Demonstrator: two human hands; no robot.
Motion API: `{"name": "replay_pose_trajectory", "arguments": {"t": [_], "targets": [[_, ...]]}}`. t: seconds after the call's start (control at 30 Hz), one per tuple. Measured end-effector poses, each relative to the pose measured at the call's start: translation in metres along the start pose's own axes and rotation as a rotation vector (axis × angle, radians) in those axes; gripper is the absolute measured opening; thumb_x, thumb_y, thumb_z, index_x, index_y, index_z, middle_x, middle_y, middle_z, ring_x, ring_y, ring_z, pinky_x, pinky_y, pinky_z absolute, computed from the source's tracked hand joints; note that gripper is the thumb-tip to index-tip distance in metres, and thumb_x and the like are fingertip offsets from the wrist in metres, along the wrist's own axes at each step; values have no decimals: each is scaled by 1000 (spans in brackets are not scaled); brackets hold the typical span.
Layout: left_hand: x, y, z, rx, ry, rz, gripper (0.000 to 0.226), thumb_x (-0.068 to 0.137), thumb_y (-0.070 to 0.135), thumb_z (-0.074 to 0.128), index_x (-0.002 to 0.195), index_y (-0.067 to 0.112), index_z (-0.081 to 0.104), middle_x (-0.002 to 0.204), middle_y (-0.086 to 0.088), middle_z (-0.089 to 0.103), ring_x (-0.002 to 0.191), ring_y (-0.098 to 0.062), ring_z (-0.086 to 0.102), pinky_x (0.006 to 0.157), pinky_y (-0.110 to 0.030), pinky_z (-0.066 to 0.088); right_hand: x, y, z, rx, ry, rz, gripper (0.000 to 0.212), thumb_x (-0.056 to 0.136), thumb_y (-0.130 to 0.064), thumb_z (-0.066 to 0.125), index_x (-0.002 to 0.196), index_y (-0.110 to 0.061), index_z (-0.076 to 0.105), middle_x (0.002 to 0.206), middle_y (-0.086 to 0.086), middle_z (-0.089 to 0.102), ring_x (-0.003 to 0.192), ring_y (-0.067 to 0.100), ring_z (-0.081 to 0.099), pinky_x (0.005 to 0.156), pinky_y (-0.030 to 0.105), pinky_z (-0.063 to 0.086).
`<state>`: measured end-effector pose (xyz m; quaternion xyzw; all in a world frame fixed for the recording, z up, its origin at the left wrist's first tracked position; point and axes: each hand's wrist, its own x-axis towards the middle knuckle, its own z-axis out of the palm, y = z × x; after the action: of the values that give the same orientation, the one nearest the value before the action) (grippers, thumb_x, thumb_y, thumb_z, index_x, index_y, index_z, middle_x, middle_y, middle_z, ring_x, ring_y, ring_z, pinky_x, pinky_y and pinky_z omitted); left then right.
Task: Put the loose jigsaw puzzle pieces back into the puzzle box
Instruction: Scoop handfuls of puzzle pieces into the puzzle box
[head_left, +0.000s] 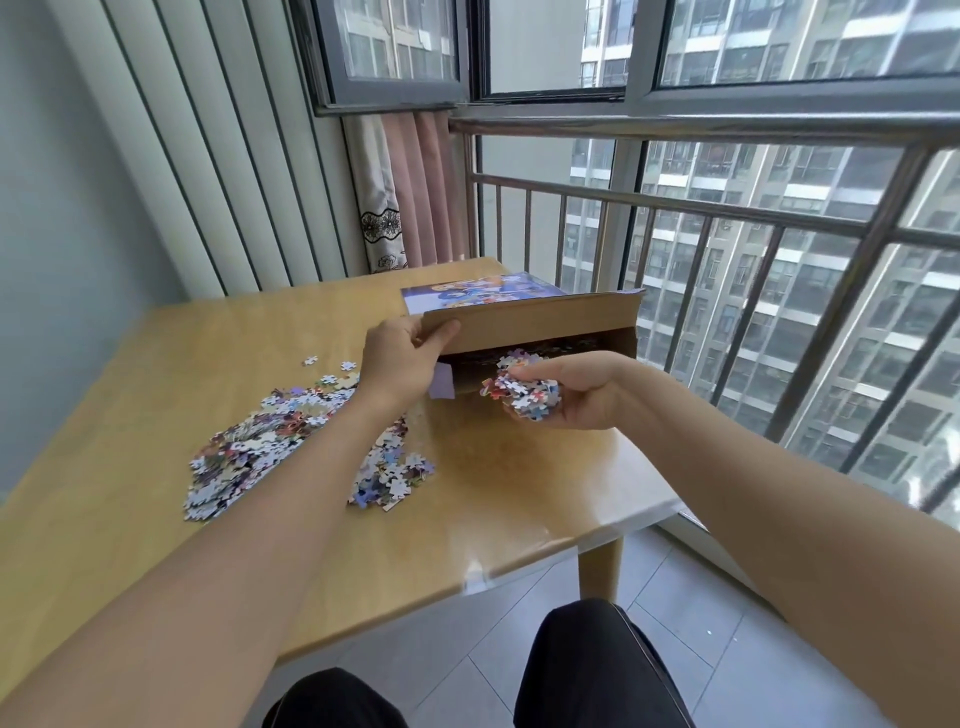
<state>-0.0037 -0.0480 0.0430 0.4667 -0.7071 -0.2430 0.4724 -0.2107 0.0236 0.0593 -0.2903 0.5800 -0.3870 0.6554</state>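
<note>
While left hand (400, 358) lifts flap, puzzle box (530, 332) holds pieces — right hand (576, 392) cups more.

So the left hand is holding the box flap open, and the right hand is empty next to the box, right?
Not quite. The left hand does hold the box flap open, but the right hand is not empty: it cups a handful of puzzle pieces at the mouth of the box. The head view shows this.

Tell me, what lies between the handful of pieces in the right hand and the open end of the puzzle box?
Nothing: in the head view the handful of pieces in the right hand hangs right before the puzzle box opening.
</note>
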Motion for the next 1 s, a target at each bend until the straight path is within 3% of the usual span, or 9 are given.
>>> {"name": "replay_pose_trajectory", "arguments": {"t": [0.17, 0.3, 0.47, 0.57, 0.67, 0.77, 0.87, 0.93, 1.0], "targets": [[2, 5, -1, -21, -7, 26, 25, 93, 36, 69, 107, 16, 77, 84, 16, 70, 76, 4, 62, 61, -2, 43, 5, -14, 6, 80, 69, -33, 45, 81, -7, 81, 121, 3, 61, 107, 21, 73, 80, 30, 76, 60, 36, 62], [7, 8, -1, -32, -1, 45, 26, 93, 36, 69, 108, 16, 77, 85, 13, 73, 73, 2, 61, 61, -5, 44, 12, -20, 19, 129, 198, -129, 37, 88, -6, 75, 120, 2, 58, 107, 19, 69, 86, 29, 73, 49, 31, 59], [8, 11, 1, -38, -8, 78, 24, 93, 34, 69, 106, 15, 78, 83, 9, 73, 73, -5, 62, 64, -10, 47, 27, -27, 35, 271, 350, -241, 31, 95, 7, 58, 123, -3, 57, 106, 16, 65, 91, 29, 66, 46, 33, 59], [10, 15, 2, -68, 2, 51, 25, 96, 35, 64, 103, 14, 78, 82, 12, 71, 74, -6, 61, 61, -10, 43, 37, -32, 45, 424, 384, -259, 33, 97, 9, 40, 120, -8, 56, 122, 15, 63, 97, 28, 64, 75, 41, 61], [16, 19, 0, -89, 9, -6, 30, 99, 38, 60, 101, 15, 77, 86, 6, 72, 79, -10, 61, 64, -17, 42, 45, -38, 48, 502, 364, -219, 32, 99, 3, 36, 125, -5, 55, 128, 14, 61, 116, 32, 59, 104, 45, 50], [18, 21, -3, -106, -5, -31, 29, 98, 39, 60, 98, 15, 78, 89, 3, 74, 83, -13, 63, 69, -25, 46, 40, -38, 42, 374, 281, -299, 45, 97, 11, 33, 140, 3, 46, 138, 25, 55, 127, 40, 54, 107, 44, 47], [17, 21, -3, -109, 10, -38, 29, 98, 40, 60, 100, 17, 78, 90, 3, 75, 85, -15, 64, 73, -29, 49, 38, -31, 31, 174, 266, -384, 47, 95, 17, 40, 142, 15, 39, 147, 33, 44, 135, 43, 47, 96, 35, 52], [17, 21, -2, -109, 20, -41, 28, 98, 41, 60, 96, 20, 78, 88, 4, 74, 83, -15, 64, 72, -32, 49, 39, -24, 22, -58, 349, -463, 38, 93, 14, 50, 131, 16, 51, 135, 33, 55, 122, 40, 59, 95, 35, 56], [16, 23, -1, -108, 18, -48, 28, 98, 41, 61, 91, 19, 77, 85, 4, 74, 82, -17, 64, 73, -34, 50, 41, -18, 13, -373, 506, -516, 22, 91, 5, 62, 112, 10, 66, 109, 25, 69, 101, 31, 69, 88, 39, 60]]}}
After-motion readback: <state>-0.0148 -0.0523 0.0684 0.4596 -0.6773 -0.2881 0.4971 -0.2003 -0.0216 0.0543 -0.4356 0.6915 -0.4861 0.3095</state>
